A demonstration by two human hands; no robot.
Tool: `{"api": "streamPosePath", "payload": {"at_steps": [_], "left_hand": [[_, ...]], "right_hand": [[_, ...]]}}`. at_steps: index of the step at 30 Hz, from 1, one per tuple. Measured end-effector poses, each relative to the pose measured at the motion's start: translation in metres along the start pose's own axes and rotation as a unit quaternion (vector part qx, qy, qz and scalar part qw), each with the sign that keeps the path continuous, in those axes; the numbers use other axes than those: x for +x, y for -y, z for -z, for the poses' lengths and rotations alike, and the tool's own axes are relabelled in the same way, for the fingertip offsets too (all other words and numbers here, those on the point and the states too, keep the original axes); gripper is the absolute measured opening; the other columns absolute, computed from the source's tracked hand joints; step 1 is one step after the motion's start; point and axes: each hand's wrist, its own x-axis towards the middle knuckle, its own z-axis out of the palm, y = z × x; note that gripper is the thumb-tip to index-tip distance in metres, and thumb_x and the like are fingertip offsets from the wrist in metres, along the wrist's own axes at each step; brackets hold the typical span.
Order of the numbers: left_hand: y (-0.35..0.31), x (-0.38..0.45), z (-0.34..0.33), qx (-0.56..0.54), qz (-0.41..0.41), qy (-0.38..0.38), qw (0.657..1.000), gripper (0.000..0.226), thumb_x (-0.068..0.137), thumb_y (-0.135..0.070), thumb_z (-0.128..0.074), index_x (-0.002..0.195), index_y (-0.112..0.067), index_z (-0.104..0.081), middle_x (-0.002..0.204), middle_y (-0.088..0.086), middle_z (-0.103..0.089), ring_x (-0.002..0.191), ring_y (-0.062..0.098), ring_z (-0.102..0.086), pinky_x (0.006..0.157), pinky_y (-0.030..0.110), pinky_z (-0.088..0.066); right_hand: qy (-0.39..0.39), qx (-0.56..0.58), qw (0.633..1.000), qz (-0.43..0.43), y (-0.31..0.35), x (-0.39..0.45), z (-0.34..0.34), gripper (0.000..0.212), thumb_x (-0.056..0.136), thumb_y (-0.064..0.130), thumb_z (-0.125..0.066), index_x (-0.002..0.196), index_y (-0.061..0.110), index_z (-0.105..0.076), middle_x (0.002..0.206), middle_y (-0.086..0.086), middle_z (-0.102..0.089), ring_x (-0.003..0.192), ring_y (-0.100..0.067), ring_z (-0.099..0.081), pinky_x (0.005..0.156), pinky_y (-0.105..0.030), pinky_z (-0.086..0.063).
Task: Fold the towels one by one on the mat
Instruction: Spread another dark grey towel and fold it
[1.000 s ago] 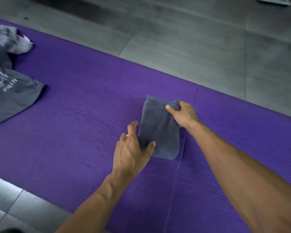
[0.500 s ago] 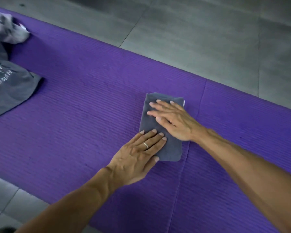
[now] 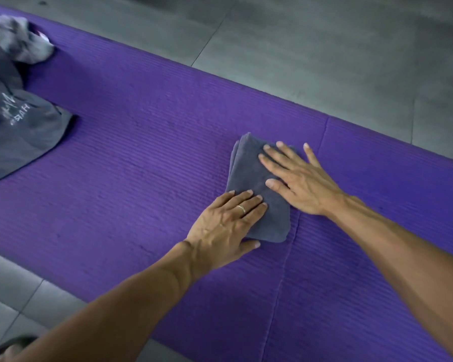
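On the mat [image 3: 141, 158], head view: the towel [image 3: 249, 163] lies folded into a narrow, thick rectangle, long axis running away from the camera and tilted slightly left. Colour dark grey; surface looks soft and plain. At the far left corner the stacked layers show as offset edges; the near end is rounded and lies just left of a seam in the mat.

Left hand [image 3: 228, 226]: flat, palm down, fingers straight and together, resting on the near left part of the towel. Thumb lies on the mat beside the towel's near edge. A ring [image 3: 241, 209] sits on one finger. Nothing gripped.

Right hand [image 3: 298, 178]: flat, palm down, fingers straight and spread, pressing the far right half of the towel. The outermost finger reaches past the towel's right edge onto the mat. Nothing gripped.

Far left of the mat: a dark grey cloth [image 3: 19, 134] with pale lettering, spread loosely, and beyond it a crumpled lighter grey cloth [image 3: 24, 40]. Both well apart from the towel.

The mat is purple, ribbed, on a grey tiled floor [image 3: 324, 61].
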Motion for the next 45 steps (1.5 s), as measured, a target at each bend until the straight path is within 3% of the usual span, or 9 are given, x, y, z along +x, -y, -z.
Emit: {"api": "streamPosePath", "payload": {"at_steps": [5,9,13,16,19,22,24,32,45], "left_hand": [[-0.028,0.02,0.001,0.055,0.033,0.017,0.998,0.068,0.067,-0.042,-0.08,0.119,-0.016,-0.046,0.111,0.009,-0.063,0.106,0.032,-0.06,0.085,0.047,-0.05],[-0.021,0.02,0.004,-0.006,0.037,-0.036,0.999,0.053,0.07,-0.03,-0.074,0.117,-0.014,-0.054,0.098,0.005,-0.067,0.092,0.026,-0.065,0.079,0.041,-0.053],[0.002,0.02,0.037,-0.269,0.139,0.002,0.953,0.051,0.078,-0.034,-0.069,0.125,-0.023,-0.052,0.102,-0.006,-0.067,0.086,0.014,-0.064,0.078,0.033,-0.052],[0.017,0.021,0.068,-0.46,0.177,0.018,0.87,0.04,0.078,-0.031,-0.074,0.115,-0.027,-0.058,0.099,-0.007,-0.069,0.089,0.007,-0.066,0.078,0.027,-0.054],[0.019,0.017,0.091,-0.573,0.214,0.001,0.791,0.036,0.076,-0.023,-0.076,0.108,-0.026,-0.062,0.097,0.0,-0.072,0.09,0.01,-0.069,0.072,0.022,-0.054],[0.021,0.014,0.103,-0.597,0.226,-0.006,0.77,0.041,0.071,-0.029,-0.074,0.11,-0.022,-0.063,0.096,-0.001,-0.072,0.09,0.011,-0.069,0.071,0.021,-0.052],[0.026,0.017,0.108,-0.562,0.251,-0.032,0.788,0.043,0.069,-0.039,-0.076,0.107,-0.025,-0.062,0.094,-0.005,-0.072,0.087,0.008,-0.069,0.07,0.022,-0.053],[0.012,0.017,0.142,-0.225,0.287,-0.024,0.931,0.035,0.078,-0.045,-0.071,0.106,-0.025,-0.062,0.107,-0.007,-0.065,0.096,0.014,-0.064,0.083,0.036,-0.052],[-0.112,0.024,0.373,-0.129,0.148,0.165,0.967,0.025,0.085,-0.042,-0.064,0.101,-0.023,-0.061,0.098,-0.009,-0.066,0.091,0.019,-0.064,0.074,0.031,-0.045]], "right_hand": [[-0.041,0.006,0.998,-0.044,0.0,-0.003,0.018,0.05,0.104,0.021,-0.03,0.153,0.027,-0.022,0.162,0.009,-0.009,0.15,-0.014,-0.002,0.12,-0.045,0.001],[-0.039,0.015,0.999,0.006,0.011,-0.032,0.015,0.083,0.081,-0.004,-0.051,0.153,0.023,-0.023,0.162,0.003,-0.007,0.148,-0.014,0.005,0.119,-0.038,0.003],[0.009,0.048,0.999,-0.002,0.022,-0.05,0.01,0.101,0.075,0.017,-0.073,0.155,0.026,-0.011,0.158,0.012,0.013,0.145,-0.008,0.018,0.122,-0.041,0.004],[-0.053,0.161,0.985,-0.024,0.036,-0.039,0.025,0.094,0.068,0.034,-0.085,0.147,0.018,-0.035,0.16,0.003,-0.019,0.149,-0.009,-0.001,0.122,-0.041,-0.004],[-0.078,0.223,0.971,-0.031,0.046,-0.028,0.053,0.061,0.066,0.035,-0.087,0.118,0.018,-0.059,0.121,0.004,-0.063,0.127,-0.013,-0.048,0.117,-0.037,-0.02],[-0.07,0.211,0.974,-0.044,0.05,-0.031,0.078,0.035,0.066,0.036,-0.084,0.08,0.027,-0.053,0.071,0.014,-0.056,0.069,-0.008,-0.053,0.075,-0.03,-0.046],[-0.058,0.206,0.973,-0.089,0.053,-0.037,0.088,0.031,0.071,0.035,-0.076,0.077,0.029,-0.046,0.066,0.012,-0.054,0.062,-0.01,-0.051,0.058,-0.035,-0.044],[-0.065,0.187,0.94,-0.278,0.072,-0.068,0.125,0.043,0.069,0.059,-0.066,0.093,0.026,-0.056,0.079,0.006,-0.064,0.076,-0.024,-0.061,0.068,-0.038,-0.052],[-0.082,0.244,0.847,-0.465,0.145,-0.205,0.336,0.041,0.07,0.056,-0.068,0.092,0.025,-0.052,0.087,0.002,-0.066,0.082,-0.024,-0.063,0.068,-0.035,-0.052]]}}
